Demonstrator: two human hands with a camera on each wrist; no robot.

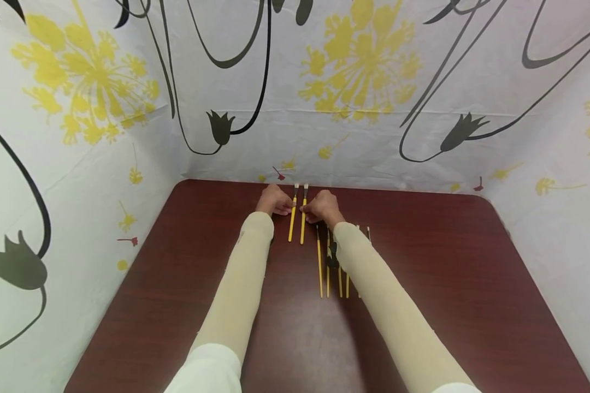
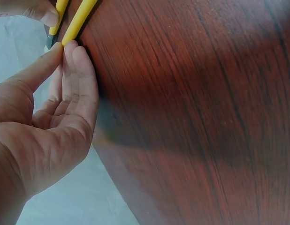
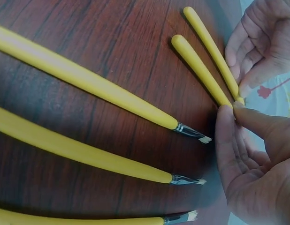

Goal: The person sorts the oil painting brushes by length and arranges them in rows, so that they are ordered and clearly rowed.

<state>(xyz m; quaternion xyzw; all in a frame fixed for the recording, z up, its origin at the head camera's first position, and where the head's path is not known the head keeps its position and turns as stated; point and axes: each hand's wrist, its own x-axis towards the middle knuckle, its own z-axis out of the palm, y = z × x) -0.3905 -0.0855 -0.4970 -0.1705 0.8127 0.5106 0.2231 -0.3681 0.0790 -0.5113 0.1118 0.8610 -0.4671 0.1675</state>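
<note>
Two yellow-handled paintbrushes lie side by side near the table's far edge, bristles pointing away. My left hand pinches the left paintbrush between thumb and fingertips near its ferrule. The left wrist view shows that pinch on the yellow handle close up. My right hand pinches the right paintbrush the same way. In the right wrist view, its thumb and forefinger meet on the yellow handle. A narrow gap separates the two brushes.
Several more yellow paintbrushes lie in a row below my right hand, partly hidden by the right forearm. The dark red-brown wooden table meets a white floral sheet along its back and sides.
</note>
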